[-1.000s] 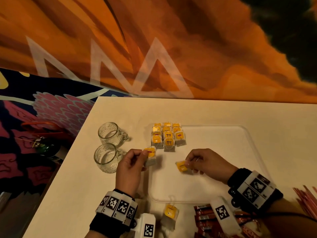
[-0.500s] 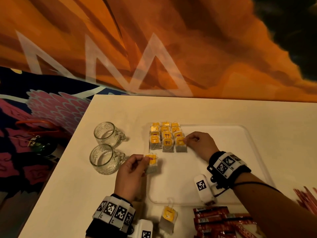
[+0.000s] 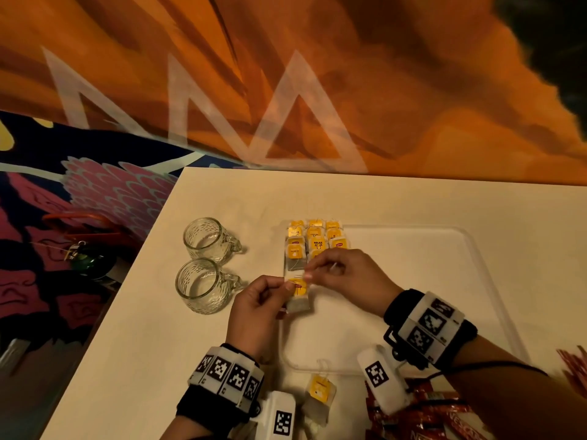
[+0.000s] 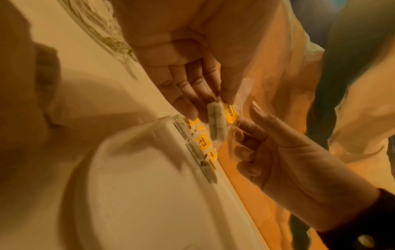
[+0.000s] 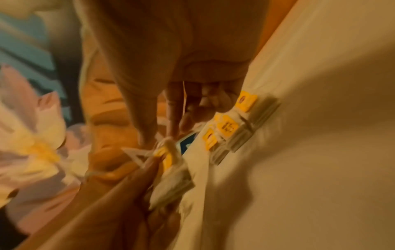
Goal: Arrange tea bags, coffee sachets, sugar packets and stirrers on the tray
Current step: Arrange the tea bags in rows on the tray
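Note:
A tea bag (image 3: 298,295) with a yellow tag hangs over the near left part of the clear tray (image 3: 476,249). My left hand (image 3: 286,285) pinches it from the left. My right hand (image 3: 309,274) meets it from the right, thumb and forefinger closed on its top by the tag. The left wrist view shows the tea bag (image 4: 217,123) between the left hand (image 4: 213,103) and the right hand (image 4: 245,128). The right wrist view is blurred, with the right hand (image 5: 169,137) above the tea bag (image 5: 171,184). Several tea bags (image 3: 314,242) lie in rows in the tray's far left corner.
Two empty glass mugs (image 3: 209,239) (image 3: 198,287) stand left of the tray. One loose tea bag (image 3: 319,389) lies in front of the tray, beside red coffee sachets (image 3: 428,414). Thin red sticks (image 3: 571,366) show at the right edge. The table's left edge runs close to the mugs.
My right hand carried a tea bag to the rows and left it there, then came back to the tea bag in my left hand. The left hand kept its hold.

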Action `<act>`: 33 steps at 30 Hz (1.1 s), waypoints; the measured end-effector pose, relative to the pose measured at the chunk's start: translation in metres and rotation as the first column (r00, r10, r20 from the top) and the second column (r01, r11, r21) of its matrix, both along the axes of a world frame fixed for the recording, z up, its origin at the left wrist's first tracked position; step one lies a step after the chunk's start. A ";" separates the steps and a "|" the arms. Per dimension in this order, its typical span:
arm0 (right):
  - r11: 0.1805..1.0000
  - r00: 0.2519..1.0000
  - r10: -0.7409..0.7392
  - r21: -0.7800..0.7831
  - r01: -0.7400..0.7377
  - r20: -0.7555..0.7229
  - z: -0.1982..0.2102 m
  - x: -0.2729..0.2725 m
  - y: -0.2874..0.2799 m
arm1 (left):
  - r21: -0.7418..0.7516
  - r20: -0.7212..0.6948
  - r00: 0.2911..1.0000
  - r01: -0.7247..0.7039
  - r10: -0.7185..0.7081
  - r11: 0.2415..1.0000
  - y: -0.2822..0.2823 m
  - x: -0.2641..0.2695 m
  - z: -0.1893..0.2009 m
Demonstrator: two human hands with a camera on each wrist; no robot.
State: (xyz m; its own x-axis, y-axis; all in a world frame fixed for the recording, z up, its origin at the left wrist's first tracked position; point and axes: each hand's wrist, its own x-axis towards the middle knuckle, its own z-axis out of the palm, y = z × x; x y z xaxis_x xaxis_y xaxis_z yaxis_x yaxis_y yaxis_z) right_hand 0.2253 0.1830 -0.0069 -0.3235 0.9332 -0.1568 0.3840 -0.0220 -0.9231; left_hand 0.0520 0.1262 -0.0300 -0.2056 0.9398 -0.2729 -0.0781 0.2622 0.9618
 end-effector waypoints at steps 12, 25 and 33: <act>0.959 0.880 0.208 0.088 -0.269 0.427 -0.003 -0.021 0.009 | -0.001 -0.018 0.999 -0.044 0.044 0.999 -0.004 -0.028 -0.007; 0.980 0.833 -0.050 0.188 -0.065 0.551 -0.013 -0.039 0.045 | -0.022 -0.055 0.997 -0.047 0.045 0.999 -0.006 -0.038 -0.014; 0.981 0.898 -0.161 0.169 0.099 0.409 -0.004 -0.013 0.061 | -0.027 -0.088 0.996 0.016 -0.019 0.999 0.004 -0.031 -0.013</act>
State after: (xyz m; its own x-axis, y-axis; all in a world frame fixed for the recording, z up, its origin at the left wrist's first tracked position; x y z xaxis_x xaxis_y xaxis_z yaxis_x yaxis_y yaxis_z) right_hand 0.2119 0.2444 -0.0111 -0.1311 0.9847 -0.1150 0.7380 0.0195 -0.6745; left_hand 0.0208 0.1305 -0.0434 -0.2136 0.9361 -0.2794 0.0118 0.2884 0.9574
